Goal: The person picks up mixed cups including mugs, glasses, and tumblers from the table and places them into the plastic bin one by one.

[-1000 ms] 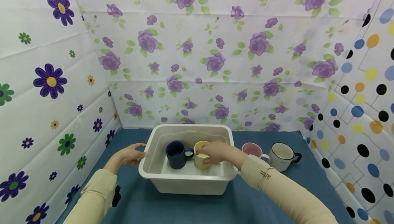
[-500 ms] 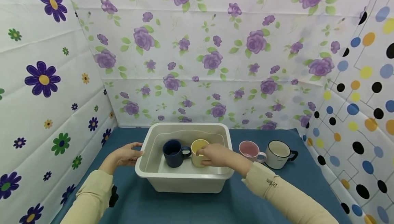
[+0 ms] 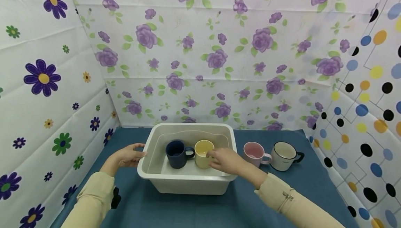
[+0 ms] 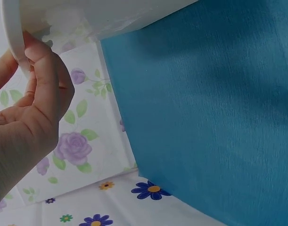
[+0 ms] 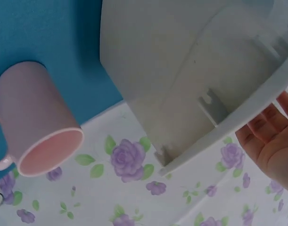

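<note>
My left hand (image 3: pixel 129 155) pinches the left rim of a white plastic basin (image 3: pixel 150 178); the left wrist view shows the thumb and fingers (image 4: pixel 48 80) on either side of the rim. Inside the basin stand a dark blue mug (image 3: pixel 175 158) at left and a yellow mug (image 3: pixel 200 160) beside it, both upright. My right hand (image 3: pixel 228 159) hovers over the basin's right part, fingertips at the yellow mug's right side, fingers loosely bent and holding nothing that shows. In the right wrist view, its fingers (image 5: pixel 261 127) are partly hidden behind the rim.
Right of the basin, a pink mug (image 3: pixel 253 150) and a white mug (image 3: pixel 283 160) with a black rim and handle stand on the blue tabletop (image 3: pixel 194 210). Floral sheeting (image 3: pixel 194 64) forms the back wall, with patterned sheets along both sides.
My right hand has drawn back to the right from the yellow mug, loosening from it. That mug stays beside the blue one. My left hand keeps to the basin's rim.
</note>
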### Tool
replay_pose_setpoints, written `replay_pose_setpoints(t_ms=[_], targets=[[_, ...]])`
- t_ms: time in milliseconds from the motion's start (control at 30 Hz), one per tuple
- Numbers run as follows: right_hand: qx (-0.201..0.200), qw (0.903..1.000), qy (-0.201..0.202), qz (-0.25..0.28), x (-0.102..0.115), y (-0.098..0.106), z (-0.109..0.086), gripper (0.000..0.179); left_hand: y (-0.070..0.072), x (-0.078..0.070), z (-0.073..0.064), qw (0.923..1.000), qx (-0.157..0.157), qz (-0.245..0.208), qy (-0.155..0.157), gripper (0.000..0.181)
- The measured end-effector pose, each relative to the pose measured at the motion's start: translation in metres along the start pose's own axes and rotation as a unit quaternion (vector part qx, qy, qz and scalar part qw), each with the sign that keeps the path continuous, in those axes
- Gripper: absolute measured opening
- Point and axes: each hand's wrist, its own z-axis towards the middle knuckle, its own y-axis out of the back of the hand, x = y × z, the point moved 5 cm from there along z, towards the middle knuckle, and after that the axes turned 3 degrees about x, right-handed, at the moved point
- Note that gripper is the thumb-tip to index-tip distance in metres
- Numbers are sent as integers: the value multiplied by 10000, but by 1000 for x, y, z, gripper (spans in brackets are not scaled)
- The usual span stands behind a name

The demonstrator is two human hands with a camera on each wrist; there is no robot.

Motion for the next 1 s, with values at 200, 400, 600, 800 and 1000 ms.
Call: replay_pose_setpoints(t_ms=[200, 400, 600, 800, 1000], targets=[[-359, 9981, -256, 434, -8, 3, -12, 17, 1, 3, 1, 9998, 26, -174, -9, 66], [-695, 9939, -532, 669, -20, 8, -20, 17, 1, 3, 2, 9997, 15, -227, -52, 65], [-874, 9906, -695, 789, -27, 13, -24, 14, 0, 2, 0, 9996, 91, -261, -88, 65], [-1040, 9880, -651, 940, -33, 19, -30, 10, -1, 4, 0, 9992, 129, -363, -52, 64], [-1276, 9858, -529, 954, -41, 26, -39, 11, -1, 4, 2, 9988, 181, -453, -93, 64]])
